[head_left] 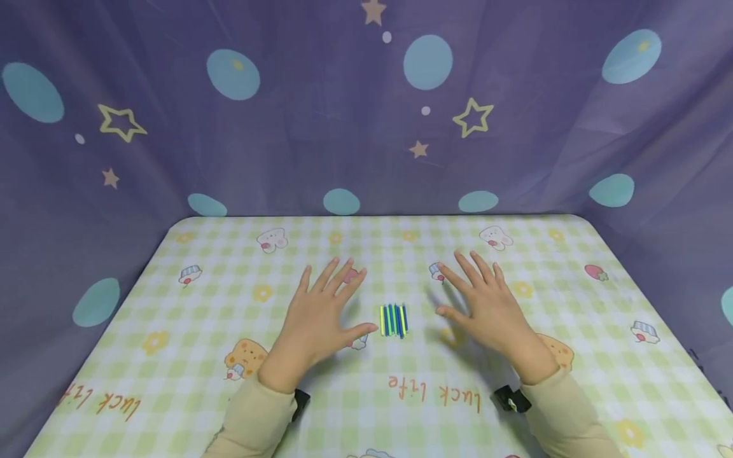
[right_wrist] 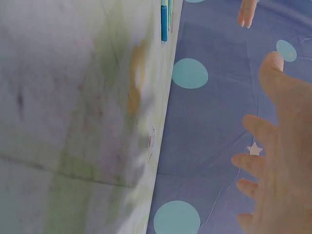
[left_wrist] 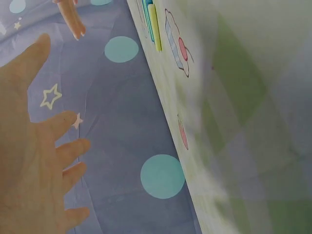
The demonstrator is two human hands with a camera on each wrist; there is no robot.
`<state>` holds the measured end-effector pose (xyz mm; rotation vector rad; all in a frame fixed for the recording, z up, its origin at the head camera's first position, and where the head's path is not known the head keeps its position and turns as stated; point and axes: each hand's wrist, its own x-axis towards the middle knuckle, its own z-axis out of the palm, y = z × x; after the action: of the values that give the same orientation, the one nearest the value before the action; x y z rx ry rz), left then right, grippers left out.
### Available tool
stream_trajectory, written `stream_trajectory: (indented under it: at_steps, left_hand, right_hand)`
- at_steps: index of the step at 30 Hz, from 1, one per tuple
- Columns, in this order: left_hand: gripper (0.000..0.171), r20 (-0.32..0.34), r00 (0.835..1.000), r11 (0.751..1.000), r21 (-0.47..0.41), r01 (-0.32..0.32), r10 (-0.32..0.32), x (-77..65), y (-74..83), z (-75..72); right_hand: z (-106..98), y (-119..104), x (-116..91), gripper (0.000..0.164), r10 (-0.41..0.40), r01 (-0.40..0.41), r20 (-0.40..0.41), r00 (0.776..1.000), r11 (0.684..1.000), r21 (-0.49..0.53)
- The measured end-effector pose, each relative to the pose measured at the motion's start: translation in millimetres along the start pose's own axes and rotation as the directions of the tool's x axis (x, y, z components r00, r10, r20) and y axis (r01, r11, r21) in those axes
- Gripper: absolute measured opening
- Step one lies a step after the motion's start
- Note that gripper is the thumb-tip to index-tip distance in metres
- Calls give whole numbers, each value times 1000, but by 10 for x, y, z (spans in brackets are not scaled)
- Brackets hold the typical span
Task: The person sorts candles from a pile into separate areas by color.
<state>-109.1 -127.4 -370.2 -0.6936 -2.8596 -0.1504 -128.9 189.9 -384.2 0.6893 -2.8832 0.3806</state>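
Note:
Several thin sticks (head_left: pixel 393 320) in yellow, green and blue lie side by side in a neat row on the table, between the two hands. To their left, my left hand (head_left: pixel 321 315) hovers over the cloth with fingers spread, its thumb tip close to the row in the head view. My right hand (head_left: pixel 487 312) is spread the same way on the right, farther from the sticks, with a shadow beneath it. Neither hand holds anything. In the left wrist view a yellow stick (left_wrist: pixel 155 27) shows at the top; a blue stick (right_wrist: pixel 164 23) appears in the right wrist view.
A green-and-white checked tablecloth (head_left: pixel 343 420) printed with cartoons and lettering covers the table. Behind it hangs a purple curtain (head_left: pixel 321 146) with stars and blue ovals. Dark wrist straps (head_left: pixel 512 399) show at the sleeve cuffs.

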Motion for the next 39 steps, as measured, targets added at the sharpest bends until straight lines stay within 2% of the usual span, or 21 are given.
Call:
stream_trajectory:
  at_steps: [7,12,15,20,26,32,39]
  left_hand:
    - [91,53,998,998,-53,-16,19,-33,58,54]
    - [94,62,996,989,-135,-53,62,-37,74,52]
    - [98,78,993,982,-176,-72,87,-21,73,37]
    - [100,132,986,969,-237,-67,101,10,66,22]
    - [95,160,979,960,-268,-77,123,93,48,49]
    - [89,172,974,942,-326,-83,145,225,4,98]
    - [79,184,977,935,-352,-39,109,346,-51,140]
  right_hand:
    - [24,-53,-50,74,-56,55,23,998,998,41]
    - [15,-71,-67,73,-91,90,27,995,994,58]
    - [6,-61,-59,73,-114,113,18,993,992,62]
    - [-7,-56,-13,75,-159,159,-13,987,984,79]
    - [-12,-93,97,75,-210,214,-42,977,970,120]
    - [10,-106,237,69,-244,248,-40,969,953,177]
    - [62,-109,358,57,-264,270,-57,963,935,229]
